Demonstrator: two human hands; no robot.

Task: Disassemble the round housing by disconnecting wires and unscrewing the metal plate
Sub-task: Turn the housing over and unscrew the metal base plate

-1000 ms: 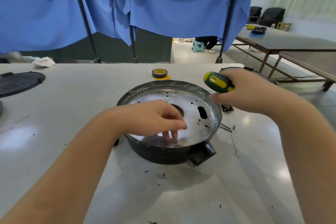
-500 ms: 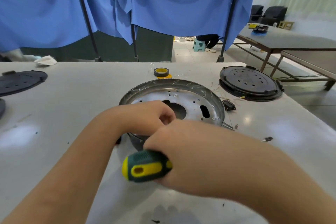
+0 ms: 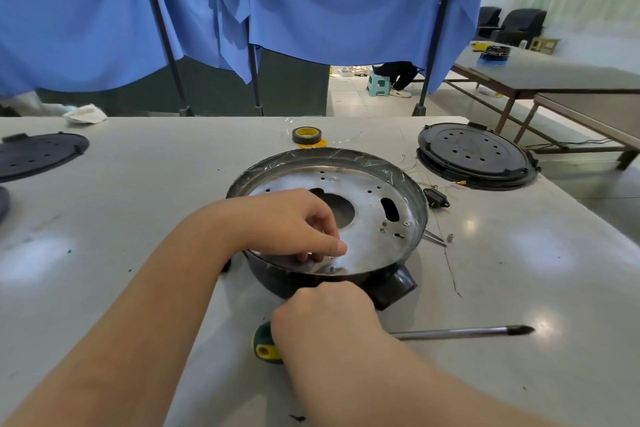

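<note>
The round housing (image 3: 277, 282) is a dark shallow pot in the middle of the grey table, with a black socket stub at its near right. Inside it sits the shiny metal plate (image 3: 374, 232), which has a big centre hole and an oval slot. My left hand (image 3: 287, 222) reaches in from the left. Its fingers curl down onto the plate's near edge, and what they pinch is hidden. My right hand (image 3: 325, 319) lies just in front of the housing and holds the green-and-yellow handle of a screwdriver (image 3: 460, 333), which lies flat on the table with its tip pointing right.
A black vented lid (image 3: 474, 156) lies at the right, another (image 3: 38, 152) at the far left. Thin wires (image 3: 415, 166), a small black connector (image 3: 437, 198) and a loose screw (image 3: 450, 237) lie right of the housing. A tape roll (image 3: 306, 135) sits behind it.
My right hand carried the screwdriver from above the housing's right rim down to the table in front, and the tool now lies flat. My left hand stayed at the plate's near edge.
</note>
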